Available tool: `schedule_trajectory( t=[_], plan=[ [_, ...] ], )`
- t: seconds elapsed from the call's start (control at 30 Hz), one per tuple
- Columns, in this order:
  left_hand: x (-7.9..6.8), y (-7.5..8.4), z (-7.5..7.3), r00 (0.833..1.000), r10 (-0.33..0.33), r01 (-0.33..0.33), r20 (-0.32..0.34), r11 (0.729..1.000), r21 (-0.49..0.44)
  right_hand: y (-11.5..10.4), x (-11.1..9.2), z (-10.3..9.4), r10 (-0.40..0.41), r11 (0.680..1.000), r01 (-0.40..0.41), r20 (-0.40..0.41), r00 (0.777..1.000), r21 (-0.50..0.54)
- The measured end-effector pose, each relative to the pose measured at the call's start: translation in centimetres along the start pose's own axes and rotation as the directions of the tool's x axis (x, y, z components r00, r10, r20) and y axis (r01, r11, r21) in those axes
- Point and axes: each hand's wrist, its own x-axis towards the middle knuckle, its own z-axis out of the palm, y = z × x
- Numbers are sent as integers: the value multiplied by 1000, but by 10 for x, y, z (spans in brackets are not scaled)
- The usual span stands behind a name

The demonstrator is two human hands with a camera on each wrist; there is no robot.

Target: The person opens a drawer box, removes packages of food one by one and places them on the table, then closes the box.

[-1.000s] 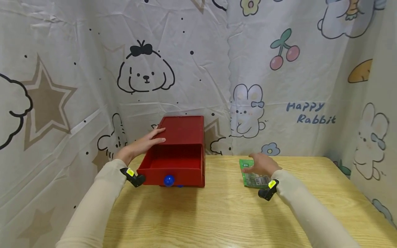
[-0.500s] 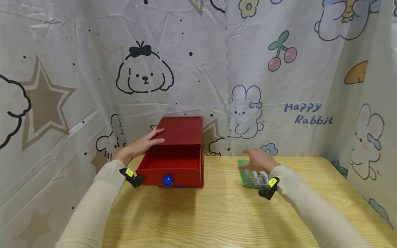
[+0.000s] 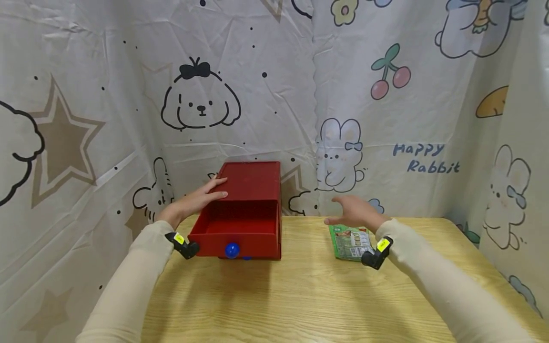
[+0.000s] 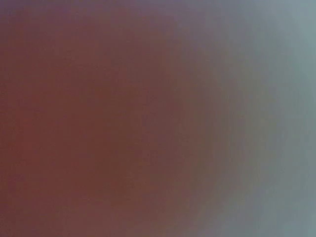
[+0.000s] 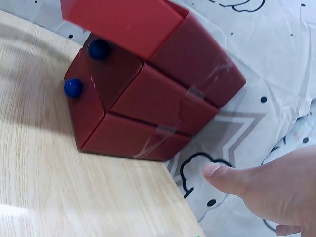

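On a wood-grain tabletop point(image 3: 309, 295), toward its left: one red drawer unit point(image 3: 252, 178), boxy, smooth-faced, three tiers high, the top drawer point(image 3: 240, 244) standing out with its red interior exposed. Fitted to that drawer: one round, glossy blue knob point(image 3: 232, 250); two lower knobs point(image 5: 98, 49) of like kind show in the right wrist view, as do clear tape strips point(image 5: 165, 130) across the side seams.

Left hand point(image 3: 195, 202): fingers extended and spread, resting on the unit's upper left edge; the left wrist view is a blur.

Right hand point(image 3: 358, 213): thumb and fingers well parted, nothing between them, raised over the far end of the packet.

One green packet point(image 3: 349, 245), flat, flexible and slightly glossy, lying on the table's right half, apart from the unit; printed panels and a barcode, text too small to read.

Two cream sleeves point(image 3: 133, 267), close-fitting; at each cuff a black wrist camera point(image 3: 183, 245) with a yellow label, its marks illegible.

Backdrop: creased pale cloth point(image 3: 279, 119), printed with a dog, stars, cherries, rabbits and blue lettering point(image 3: 426, 157), "Happy Rabbit".
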Motion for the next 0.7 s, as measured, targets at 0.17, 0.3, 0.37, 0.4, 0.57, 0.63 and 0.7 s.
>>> schedule_trajectory(
  t=[0.17,0.3,0.37,0.4,0.57,0.63,0.7],
  plan=[
    [-2,1,1,1000,3,-3,-2,1000,0,-7,0,-11,-23,1000,23,-27,999,5],
    [-2,1,1,1000,6,-6,-4,1000,5,-16,-4,-21,-63,998,64,-48,997,8],
    [-2,1,0,1000,7,-7,-5,1000,8,-20,-7,-27,-85,996,86,-56,995,17],
    [-2,1,0,1000,7,-7,-5,1000,8,-22,-9,-30,-98,995,100,-61,993,22],
    [-2,2,0,1000,4,-4,-1,1000,5,-33,-18,-42,-147,987,152,-79,986,56],
    [-2,1,0,1000,4,-4,1,1000,2,-38,-21,-46,-172,983,176,-82,982,51],
    [-1,1,0,1000,4,-4,2,1000,-1,-43,-25,-50,-197,978,202,-86,977,48]
  ],
)
